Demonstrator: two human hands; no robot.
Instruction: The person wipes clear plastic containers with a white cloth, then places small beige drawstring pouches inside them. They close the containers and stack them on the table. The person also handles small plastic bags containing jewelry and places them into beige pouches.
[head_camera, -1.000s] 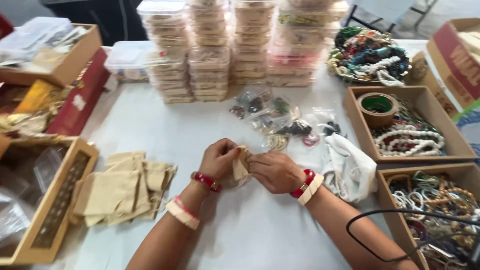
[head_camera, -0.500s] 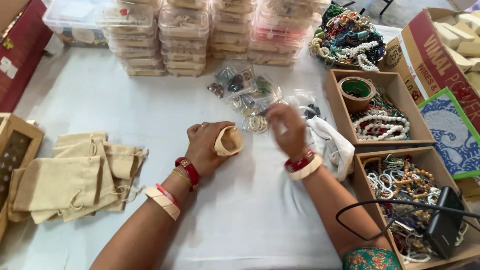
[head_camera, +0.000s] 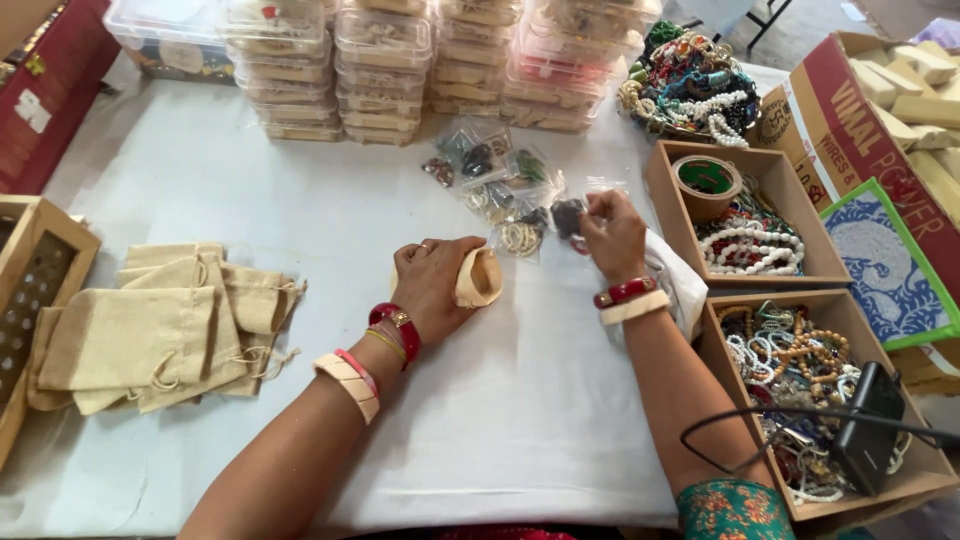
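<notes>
My left hand (head_camera: 432, 285) grips a small beige cloth pouch (head_camera: 478, 277) on the white table, its mouth held open toward the right. My right hand (head_camera: 612, 235) pinches a small clear plastic bag with a dark item (head_camera: 568, 216) just above the table, a little right of the pouch. A scatter of similar clear bags of jewellery (head_camera: 495, 185) lies just behind both hands. Both wrists wear red and cream bangles.
A pile of beige pouches (head_camera: 160, 335) lies at the left beside a wooden box (head_camera: 50, 300). Stacked clear containers (head_camera: 385, 70) line the back. Cardboard trays of beads and bracelets (head_camera: 755, 235) (head_camera: 810, 385), a tape roll (head_camera: 708, 180), a white cloth (head_camera: 675, 285) and a black device with cable (head_camera: 860, 440) sit at the right.
My hands came apart: the left kept the pouch and opened its mouth, while the right reached to the clear bags and picked one up. The camera tilted slightly.
</notes>
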